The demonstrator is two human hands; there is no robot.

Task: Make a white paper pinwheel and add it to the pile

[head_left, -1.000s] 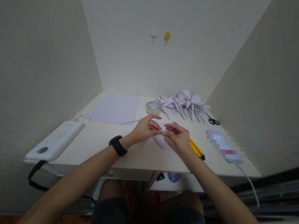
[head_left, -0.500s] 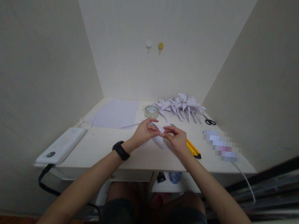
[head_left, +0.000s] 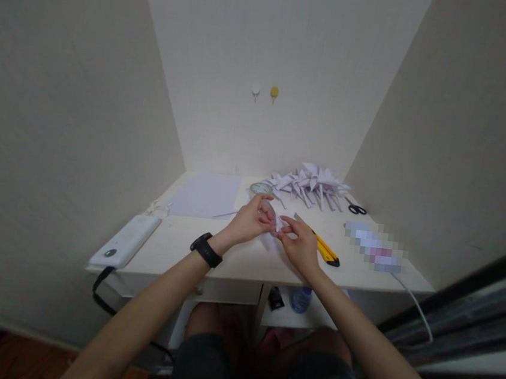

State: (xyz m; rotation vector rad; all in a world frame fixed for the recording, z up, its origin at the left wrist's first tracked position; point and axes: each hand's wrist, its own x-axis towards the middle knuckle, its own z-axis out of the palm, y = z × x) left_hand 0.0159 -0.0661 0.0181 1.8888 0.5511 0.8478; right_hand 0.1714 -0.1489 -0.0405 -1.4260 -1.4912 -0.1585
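Observation:
My left hand (head_left: 253,220), with a black watch on its wrist, pinches a small folded piece of white paper (head_left: 279,223) over the middle of the desk. From the other side my right hand (head_left: 299,242) grips the same paper between thumb and fingers. Its exact folds are partly hidden by my fingers. A yellow utility knife (head_left: 327,250) lies just right of my right hand. Behind my left hand sits a roll of clear tape (head_left: 261,188). Several white paper pinwheels (head_left: 312,180) are heaped at the back right.
White paper sheets (head_left: 207,195) lie at the back left of the desk (head_left: 174,247). A white power bank-like box (head_left: 127,241) with a black strap stands at the left edge. Black-handled scissors (head_left: 357,209) and a blurred-out item with a white cable (head_left: 417,303) are on the right.
The view has shifted slightly. Both hands stay together on the paper, and its lower part is now less visible between them. The knife shows more of its blade.

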